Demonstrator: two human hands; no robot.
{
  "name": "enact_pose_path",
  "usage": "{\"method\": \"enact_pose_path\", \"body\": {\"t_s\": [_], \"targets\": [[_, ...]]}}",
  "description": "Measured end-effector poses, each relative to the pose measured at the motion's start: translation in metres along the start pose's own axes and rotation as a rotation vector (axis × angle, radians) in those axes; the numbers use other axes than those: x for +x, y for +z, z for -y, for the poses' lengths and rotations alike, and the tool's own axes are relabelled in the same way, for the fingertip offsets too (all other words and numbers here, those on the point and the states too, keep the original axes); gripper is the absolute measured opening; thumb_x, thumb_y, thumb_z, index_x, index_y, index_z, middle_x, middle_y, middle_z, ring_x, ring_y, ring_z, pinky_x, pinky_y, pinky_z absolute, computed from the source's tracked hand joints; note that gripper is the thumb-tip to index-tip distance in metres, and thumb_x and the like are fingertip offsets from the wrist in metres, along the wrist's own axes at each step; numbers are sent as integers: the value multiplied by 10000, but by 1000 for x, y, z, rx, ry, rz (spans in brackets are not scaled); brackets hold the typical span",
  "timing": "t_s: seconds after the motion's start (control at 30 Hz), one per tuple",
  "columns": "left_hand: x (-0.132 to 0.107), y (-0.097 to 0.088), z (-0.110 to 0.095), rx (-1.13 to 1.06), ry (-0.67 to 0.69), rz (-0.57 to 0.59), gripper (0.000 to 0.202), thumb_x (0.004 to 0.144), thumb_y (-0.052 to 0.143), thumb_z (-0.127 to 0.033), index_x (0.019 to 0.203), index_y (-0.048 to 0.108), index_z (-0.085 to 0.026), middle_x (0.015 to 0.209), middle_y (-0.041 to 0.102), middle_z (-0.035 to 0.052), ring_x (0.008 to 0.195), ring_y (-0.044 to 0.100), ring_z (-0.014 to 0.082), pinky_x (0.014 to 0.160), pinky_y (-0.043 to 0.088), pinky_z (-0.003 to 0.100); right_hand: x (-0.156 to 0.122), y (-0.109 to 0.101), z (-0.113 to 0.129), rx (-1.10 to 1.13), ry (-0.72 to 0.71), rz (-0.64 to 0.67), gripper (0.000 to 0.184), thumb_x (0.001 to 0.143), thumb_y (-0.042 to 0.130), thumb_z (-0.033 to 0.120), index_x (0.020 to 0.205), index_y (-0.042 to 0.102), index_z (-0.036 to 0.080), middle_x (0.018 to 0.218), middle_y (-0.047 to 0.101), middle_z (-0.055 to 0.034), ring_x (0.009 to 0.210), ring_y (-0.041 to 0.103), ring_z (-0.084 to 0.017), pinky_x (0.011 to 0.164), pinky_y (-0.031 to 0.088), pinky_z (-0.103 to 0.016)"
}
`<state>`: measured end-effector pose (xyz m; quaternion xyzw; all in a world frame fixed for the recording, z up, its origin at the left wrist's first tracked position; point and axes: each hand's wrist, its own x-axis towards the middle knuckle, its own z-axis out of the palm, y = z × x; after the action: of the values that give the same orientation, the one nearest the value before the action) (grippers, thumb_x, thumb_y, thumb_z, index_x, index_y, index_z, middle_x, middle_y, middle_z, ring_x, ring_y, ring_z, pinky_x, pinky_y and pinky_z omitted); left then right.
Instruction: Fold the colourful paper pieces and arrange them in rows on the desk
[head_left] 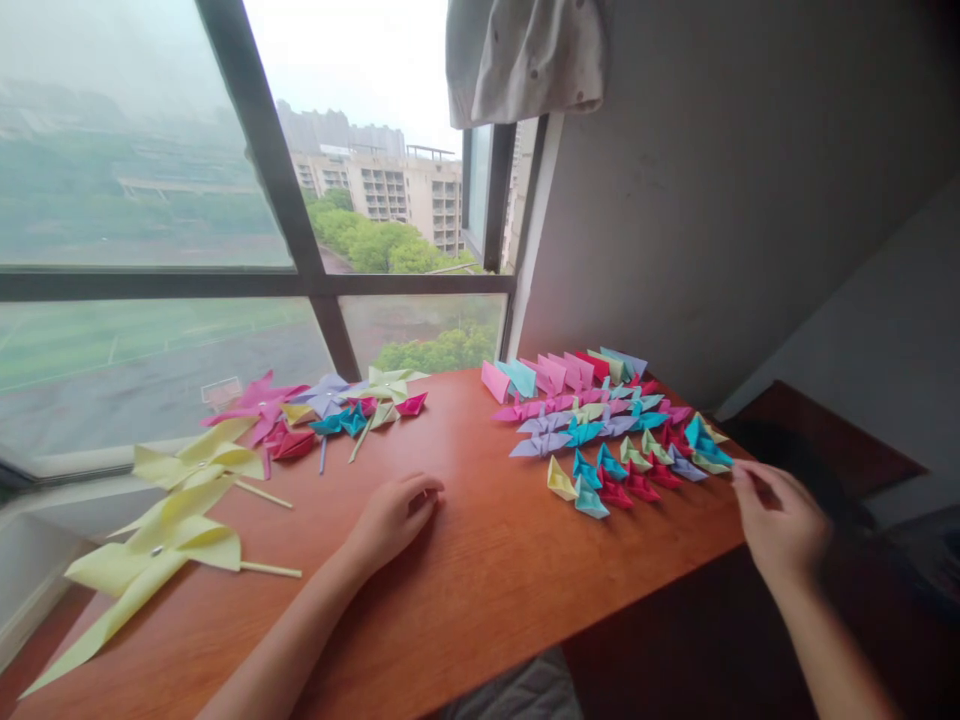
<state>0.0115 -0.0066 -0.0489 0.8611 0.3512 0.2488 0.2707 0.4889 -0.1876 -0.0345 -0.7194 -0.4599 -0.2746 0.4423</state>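
My left hand (401, 515) rests on the wooden table (480, 590), fingers loosely curled together with nothing seen in them. At the table's right edge my right hand (784, 520) pinches the corner of a blue origami paper boat (703, 442). That boat is beside rows of small folded boats in yellow, blue, green, red and purple, among them a yellow boat (560, 480) and a light blue boat (590, 497). Behind them lie rows of folded paper cranes, including a purple crane (540, 445), and then a row of folded cards with a pink card (495, 380).
Yellow paper pinwheels, one in front (157, 550), lie left of my left hand. Farther back are a pink pinwheel (262, 405), a purple pinwheel (328, 397) and several small folded papers. A window (315, 285) borders the table; a grey wall (675, 200) stands at right.
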Motion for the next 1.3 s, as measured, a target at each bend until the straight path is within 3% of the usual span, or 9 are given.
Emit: {"method": "enact_pose_path", "body": {"t_s": [0.17, 0.3, 0.4, 0.53, 0.67, 0.83, 1.3], "targets": [[1, 0, 2, 2, -11, 0, 183, 919, 503, -257, 956, 670, -192, 881, 694, 53, 757, 624, 172, 712, 468, 267, 12, 2, -98, -92, 171, 33, 380, 857, 570, 453, 961, 733, 125, 745, 709, -117, 660, 671, -214, 628, 491, -302], [2, 0, 2, -1, -21, -5, 189, 918, 504, -271, 947, 672, -190, 873, 695, 58, 756, 627, 177, 714, 473, 270, 8, 11, -138, -133, 211, 76, 386, 837, 570, 456, 940, 738, 124, 739, 713, -128, 655, 682, -243, 625, 484, -333], [2, -1, 0, -8, -24, -3, 193, 915, 498, -264, 941, 674, -187, 873, 699, 61, 757, 630, 179, 720, 477, 274, 8, 15, -143, -126, 259, 142, 359, 823, 588, 441, 936, 744, 137, 705, 709, -115, 652, 692, -251, 616, 479, -335], [2, -3, -3, -16, -26, -2, 191, 906, 498, -251, 937, 676, -190, 873, 706, 63, 762, 636, 182, 720, 481, 274, 12, 15, -130, -81, 304, 223, 309, 810, 623, 425, 896, 748, 157, 716, 711, -122, 664, 703, -253, 627, 476, -338], [2, -3, -2, -15, -27, 1, 192, 911, 498, -260, 943, 675, -192, 879, 707, 64, 768, 639, 184, 720, 482, 273, 15, 15, -119, -52, 367, 262, 277, 805, 642, 425, 818, 741, 166, 738, 711, -132, 672, 707, -247, 654, 484, -341], [2, -3, -2, -23, -24, -3, 182, 906, 504, -248, 942, 675, -198, 885, 710, 57, 779, 646, 184, 726, 482, 270, 13, 18, -124, -23, 460, 290, 295, 780, 653, 444, 848, 735, 169, 688, 700, -119, 664, 702, -257, 641, 474, -350], [2, 0, 2, -19, -20, 6, 183, 913, 502, -260, 948, 669, -195, 900, 711, 65, 792, 645, 185, 732, 484, 280, 10, 33, -147, -148, 390, 335, 353, 784, 574, 346, 1056, 715, 172, 920, 741, -127, 834, 687, -257, 746, 472, -323]]}}
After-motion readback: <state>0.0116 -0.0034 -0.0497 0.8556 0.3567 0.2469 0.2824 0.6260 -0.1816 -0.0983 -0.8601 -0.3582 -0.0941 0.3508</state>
